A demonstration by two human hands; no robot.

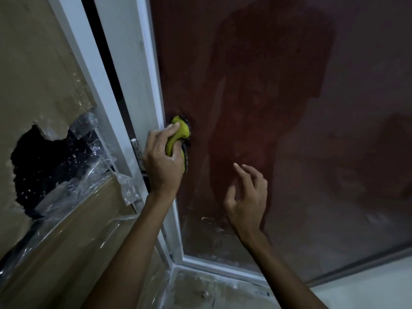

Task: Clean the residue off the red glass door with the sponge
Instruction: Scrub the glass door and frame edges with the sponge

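Left grip: left hand (161, 161) is squeezing the yellow-green sponge (178, 137), pressing it on the red glass door (256, 85) beside the white frame (153, 90).
Right grip: right hand (245, 197) is hovering near the glass, fingers loose, holding nothing.
Progress: judged midway; haze and pale smears (211, 224) are remaining low on the pane.
Left to do: lower corner, right side.

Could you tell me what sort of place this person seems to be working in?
Probably a room under fit-out or renovation. The cardboard beside the red glass door is torn and still carries plastic wrap, and white splatter marks the floor below the white frame.
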